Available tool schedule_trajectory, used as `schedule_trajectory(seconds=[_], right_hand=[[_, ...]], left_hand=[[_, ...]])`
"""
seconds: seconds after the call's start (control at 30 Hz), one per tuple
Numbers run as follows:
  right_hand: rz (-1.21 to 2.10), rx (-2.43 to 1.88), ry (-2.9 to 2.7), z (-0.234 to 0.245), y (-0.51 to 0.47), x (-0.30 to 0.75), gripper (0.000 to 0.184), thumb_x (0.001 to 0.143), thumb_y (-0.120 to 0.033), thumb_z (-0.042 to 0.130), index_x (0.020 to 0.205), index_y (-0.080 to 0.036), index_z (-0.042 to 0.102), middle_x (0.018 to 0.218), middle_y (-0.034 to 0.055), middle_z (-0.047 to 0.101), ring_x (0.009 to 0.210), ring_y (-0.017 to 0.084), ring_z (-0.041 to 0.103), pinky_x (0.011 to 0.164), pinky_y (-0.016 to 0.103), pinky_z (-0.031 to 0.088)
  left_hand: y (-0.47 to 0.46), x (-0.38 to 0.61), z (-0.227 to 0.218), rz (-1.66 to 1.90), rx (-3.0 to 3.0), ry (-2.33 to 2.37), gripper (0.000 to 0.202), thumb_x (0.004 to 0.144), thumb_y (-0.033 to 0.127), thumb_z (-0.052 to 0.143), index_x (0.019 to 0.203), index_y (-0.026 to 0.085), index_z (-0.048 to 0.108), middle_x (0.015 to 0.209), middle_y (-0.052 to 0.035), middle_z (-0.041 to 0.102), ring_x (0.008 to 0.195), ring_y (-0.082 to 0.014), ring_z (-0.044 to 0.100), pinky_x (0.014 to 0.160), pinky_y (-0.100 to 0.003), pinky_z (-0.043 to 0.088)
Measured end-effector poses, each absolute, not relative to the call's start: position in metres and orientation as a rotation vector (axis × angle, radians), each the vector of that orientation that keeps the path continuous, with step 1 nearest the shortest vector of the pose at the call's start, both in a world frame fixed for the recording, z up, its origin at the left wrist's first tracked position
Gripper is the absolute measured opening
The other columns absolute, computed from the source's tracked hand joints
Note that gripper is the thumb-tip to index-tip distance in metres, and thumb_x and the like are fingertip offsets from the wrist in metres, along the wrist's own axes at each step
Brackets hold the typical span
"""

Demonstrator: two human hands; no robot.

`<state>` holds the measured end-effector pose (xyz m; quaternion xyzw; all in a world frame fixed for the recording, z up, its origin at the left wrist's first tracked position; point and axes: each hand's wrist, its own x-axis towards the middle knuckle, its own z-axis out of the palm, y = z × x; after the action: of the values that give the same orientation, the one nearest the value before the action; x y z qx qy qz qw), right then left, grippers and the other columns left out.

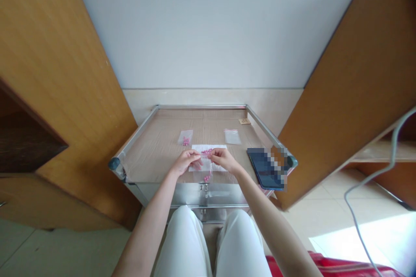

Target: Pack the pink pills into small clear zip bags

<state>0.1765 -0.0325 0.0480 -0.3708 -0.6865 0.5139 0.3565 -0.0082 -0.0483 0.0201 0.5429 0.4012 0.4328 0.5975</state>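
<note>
My left hand and my right hand are close together over the front of the table. Between them they pinch the top edge of a small see-through zip bag, one at each upper corner. Pink beads sit low in this bag, which hangs near the table's front edge. Beneath the hands lies a white sheet, with more pink beads on it just past the fingers. Farther back on the left is a second zip bag with pink beads at its bottom.
A flat see-through bag lies back right, with a small tan card beyond it. A dark phone or tablet, partly blurred, rests at the right edge. Metal rails border the tabletop. Wooden panels stand on both sides.
</note>
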Motion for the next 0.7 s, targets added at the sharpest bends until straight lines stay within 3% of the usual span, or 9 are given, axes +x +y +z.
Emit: schedule_trajectory(seconds=[0.23,0.47,0.7], right_hand=[[1.436,-0.844,-1.594,0.042,-0.031,0.179,0.017,0.065,-0.03,0.055,0.059,-0.015,0.052,0.046,-0.006,0.039,0.042,0.005,0.031,0.041,0.019,0.022],[1.498,-0.76,-1.416,0.03,-0.029,0.17,0.013,0.063,-0.025,0.056,0.058,-0.016,0.05,0.049,-0.0054,0.043,0.043,0.005,0.034,0.042,0.019,0.023],[1.459,-0.757,-1.395,0.03,-0.026,0.167,0.012,0.064,-0.025,0.055,0.057,-0.016,0.051,0.05,-0.0046,0.048,0.045,0.006,0.039,0.046,0.019,0.031]], left_hand=[[-0.048,-0.008,0.02,1.061,1.213,0.948,0.023,0.066,0.034,0.058,0.068,0.012,0.053,0.06,-0.0031,0.063,0.044,-0.0122,0.057,0.043,-0.021,0.043],[-0.05,-0.009,0.023,1.156,1.137,0.901,0.02,0.065,0.031,0.06,0.065,0.013,0.051,0.056,-0.0019,0.062,0.045,-0.0111,0.056,0.046,-0.022,0.045],[-0.051,-0.01,0.02,1.202,1.076,0.872,0.021,0.065,0.031,0.061,0.063,0.013,0.049,0.055,-0.0013,0.061,0.046,-0.0107,0.056,0.045,-0.021,0.044]])
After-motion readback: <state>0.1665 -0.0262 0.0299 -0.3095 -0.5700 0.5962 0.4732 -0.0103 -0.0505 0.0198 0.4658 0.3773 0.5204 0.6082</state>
